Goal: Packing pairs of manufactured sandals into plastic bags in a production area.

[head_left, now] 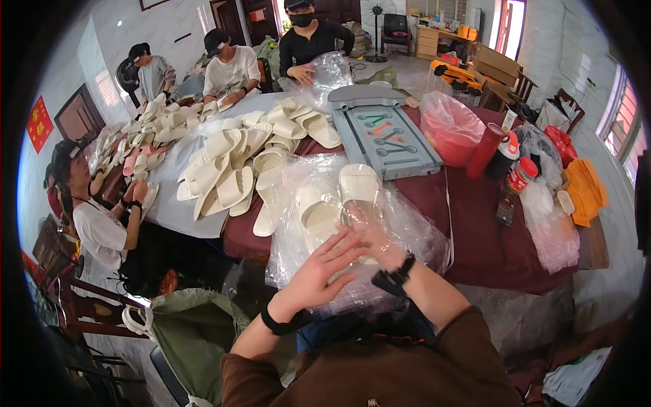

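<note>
Head view: cream slides (317, 218) near table (478, 247) front edge; likely light, springy; grip sole sides. Left hand (327, 269) splayed; right hand (375, 243) hold unclear.

The right hand (373, 241) is over the right one of two cream slippers (360, 182) lying on clear bags (415, 234); the left hand (322, 271), fingers spread, overlaps it in view (whether they touch is unclear). Left of these, a slipper heap (220, 163) covers part of the table (480, 224); beyond lies a grey panel (386, 140), with a red flask (485, 150) to its right.
</note>
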The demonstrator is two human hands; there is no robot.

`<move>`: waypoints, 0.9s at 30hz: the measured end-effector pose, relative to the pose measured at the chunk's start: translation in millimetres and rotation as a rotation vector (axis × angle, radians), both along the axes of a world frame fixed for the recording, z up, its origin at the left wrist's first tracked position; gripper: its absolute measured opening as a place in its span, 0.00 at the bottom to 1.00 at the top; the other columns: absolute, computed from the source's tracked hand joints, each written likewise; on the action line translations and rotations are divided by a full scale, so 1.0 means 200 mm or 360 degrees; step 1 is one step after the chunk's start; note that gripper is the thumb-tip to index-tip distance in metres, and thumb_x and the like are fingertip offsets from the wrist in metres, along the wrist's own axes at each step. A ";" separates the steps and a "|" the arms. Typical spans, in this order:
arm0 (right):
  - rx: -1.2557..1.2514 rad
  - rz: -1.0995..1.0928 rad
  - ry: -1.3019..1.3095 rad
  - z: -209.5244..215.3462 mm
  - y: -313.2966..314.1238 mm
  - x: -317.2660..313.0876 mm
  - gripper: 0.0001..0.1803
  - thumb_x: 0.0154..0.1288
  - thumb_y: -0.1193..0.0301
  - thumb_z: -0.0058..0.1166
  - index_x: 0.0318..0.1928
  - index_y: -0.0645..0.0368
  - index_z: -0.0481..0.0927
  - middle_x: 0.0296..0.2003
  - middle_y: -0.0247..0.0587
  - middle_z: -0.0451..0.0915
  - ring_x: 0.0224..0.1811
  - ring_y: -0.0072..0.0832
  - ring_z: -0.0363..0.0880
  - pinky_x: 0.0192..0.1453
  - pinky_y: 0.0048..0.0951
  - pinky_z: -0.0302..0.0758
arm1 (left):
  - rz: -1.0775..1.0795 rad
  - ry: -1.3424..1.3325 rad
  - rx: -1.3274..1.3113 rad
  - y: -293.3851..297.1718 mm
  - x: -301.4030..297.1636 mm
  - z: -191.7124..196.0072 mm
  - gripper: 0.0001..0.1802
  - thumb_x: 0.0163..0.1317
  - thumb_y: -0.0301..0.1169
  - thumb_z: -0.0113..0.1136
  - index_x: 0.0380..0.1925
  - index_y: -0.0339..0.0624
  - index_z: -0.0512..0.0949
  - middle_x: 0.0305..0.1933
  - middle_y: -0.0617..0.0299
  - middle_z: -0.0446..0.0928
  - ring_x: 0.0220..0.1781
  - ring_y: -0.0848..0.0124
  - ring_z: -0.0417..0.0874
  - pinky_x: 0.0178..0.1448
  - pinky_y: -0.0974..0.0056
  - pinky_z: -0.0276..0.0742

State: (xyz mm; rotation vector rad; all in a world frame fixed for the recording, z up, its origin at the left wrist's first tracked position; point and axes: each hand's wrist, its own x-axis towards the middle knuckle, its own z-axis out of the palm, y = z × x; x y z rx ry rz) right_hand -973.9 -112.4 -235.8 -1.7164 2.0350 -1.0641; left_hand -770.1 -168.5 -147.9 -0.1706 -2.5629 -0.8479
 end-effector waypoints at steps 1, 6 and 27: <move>0.0021 0.0015 -0.0003 0.05 0.08 0.07 0.29 0.69 0.63 0.52 0.67 0.60 0.69 0.68 0.61 0.63 0.69 0.54 0.62 0.70 0.42 0.65 | 0.0030 0.0049 0.0206 -0.01 0.05 -0.02 0.33 0.58 0.29 0.64 0.66 0.44 0.70 0.73 0.50 0.64 0.76 0.46 0.59 0.76 0.47 0.55; -0.0082 0.0506 0.0312 0.29 0.60 0.15 0.31 0.67 0.68 0.58 0.69 0.57 0.67 0.55 0.51 0.79 0.55 0.44 0.79 0.59 0.39 0.75 | 0.0447 0.0080 0.0491 -0.10 0.29 -0.20 0.35 0.53 0.24 0.62 0.64 0.41 0.69 0.73 0.46 0.62 0.75 0.47 0.61 0.75 0.52 0.58; -0.0333 -0.0226 0.0405 0.08 0.79 -0.28 0.09 0.52 0.75 0.64 0.36 0.56 0.85 0.51 0.37 0.81 0.55 0.41 0.75 0.57 0.39 0.75 | 0.0597 -0.0083 -0.0195 -0.01 0.35 -0.42 0.19 0.50 0.21 0.65 0.45 0.45 0.80 0.54 0.59 0.79 0.63 0.53 0.75 0.62 0.54 0.76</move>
